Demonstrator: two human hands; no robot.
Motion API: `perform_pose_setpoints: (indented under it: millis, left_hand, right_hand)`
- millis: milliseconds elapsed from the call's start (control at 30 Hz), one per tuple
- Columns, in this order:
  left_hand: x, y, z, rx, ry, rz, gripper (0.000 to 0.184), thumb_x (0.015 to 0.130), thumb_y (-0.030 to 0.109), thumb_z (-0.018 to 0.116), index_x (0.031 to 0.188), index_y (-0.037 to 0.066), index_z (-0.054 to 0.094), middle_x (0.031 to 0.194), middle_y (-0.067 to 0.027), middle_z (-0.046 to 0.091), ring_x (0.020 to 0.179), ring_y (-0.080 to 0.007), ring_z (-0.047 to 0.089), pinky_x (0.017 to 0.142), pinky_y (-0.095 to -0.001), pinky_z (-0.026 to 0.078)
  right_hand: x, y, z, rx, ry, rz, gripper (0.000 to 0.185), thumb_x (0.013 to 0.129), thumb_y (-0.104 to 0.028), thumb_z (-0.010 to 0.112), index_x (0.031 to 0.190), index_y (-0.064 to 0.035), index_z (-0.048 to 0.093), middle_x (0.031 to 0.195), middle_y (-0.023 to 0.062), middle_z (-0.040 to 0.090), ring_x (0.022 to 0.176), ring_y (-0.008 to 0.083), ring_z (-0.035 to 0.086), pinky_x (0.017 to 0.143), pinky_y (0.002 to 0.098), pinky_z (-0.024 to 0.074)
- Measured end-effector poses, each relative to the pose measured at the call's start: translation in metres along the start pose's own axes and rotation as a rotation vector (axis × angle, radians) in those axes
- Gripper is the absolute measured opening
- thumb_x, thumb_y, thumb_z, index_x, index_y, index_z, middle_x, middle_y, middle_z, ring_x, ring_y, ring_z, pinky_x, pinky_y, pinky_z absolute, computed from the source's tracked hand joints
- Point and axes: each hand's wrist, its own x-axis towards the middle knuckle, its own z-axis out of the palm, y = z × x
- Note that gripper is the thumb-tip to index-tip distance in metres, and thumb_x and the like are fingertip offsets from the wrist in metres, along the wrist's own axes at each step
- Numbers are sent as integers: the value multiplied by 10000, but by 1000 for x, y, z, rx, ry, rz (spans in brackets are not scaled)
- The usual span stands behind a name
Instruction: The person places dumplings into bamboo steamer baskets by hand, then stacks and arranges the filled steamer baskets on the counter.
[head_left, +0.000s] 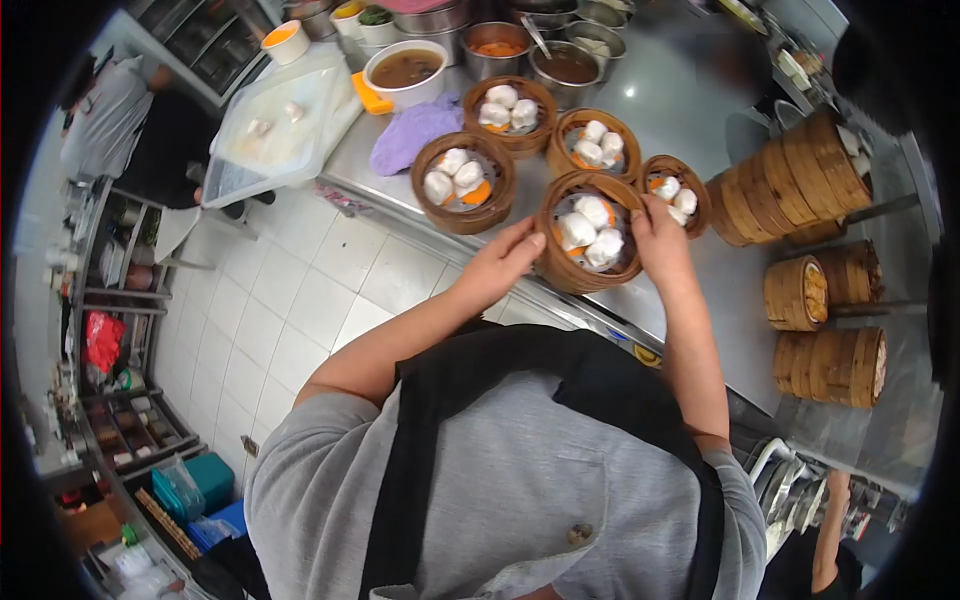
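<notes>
A round bamboo steamer (pixel 592 284) is held at the front edge of the steel counter, between my two hands. White dumplings (pixel 604 248) sit inside it on a perforated liner, with orange pieces beside them. My left hand (pixel 503 263) grips the steamer's left side, thumb near the rim. On the opposite side, my right hand (pixel 660 238) has its fingers around the upper right wall. Several similar filled steamers stand close by, including a left one (pixel 462 223), a back one (pixel 546 100) and a right one (pixel 703 205). Whether anything lies under the held steamer is hidden.
Steamer stacks (pixel 790 185) rise at the right. Behind are a soup tub (pixel 405 92), a sauce pot with spoon (pixel 567 68) and a purple cloth (pixel 415 138). A translucent tray (pixel 325 150) juts past the counter at left. Other people appear at far left and lower right.
</notes>
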Motion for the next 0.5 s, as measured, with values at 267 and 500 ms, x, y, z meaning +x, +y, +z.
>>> perform_pose_setpoints:
  millis: [267, 500]
  left_hand:
    - [4, 4, 9, -62, 70, -104, 745, 945, 425, 532, 1439, -47, 235, 1394, -171, 380, 1288, -239, 406, 933, -373, 503]
    - [7, 3, 16, -58, 2, -136, 684, 968, 382, 501, 1442, -33, 234, 1404, -155, 367, 1286, -221, 405, 962, -392, 491]
  right_hand:
    - [-23, 2, 2, 237, -18, 28, 385, 935, -239, 463, 1212, 28, 485, 1116, 308, 577, 1089, 457, 523, 944, 477, 402]
    - [-40, 13, -2, 230, 65, 41, 371, 925, -224, 468, 1184, 39, 506, 1104, 316, 574, 1058, 466, 526, 931, 475, 406]
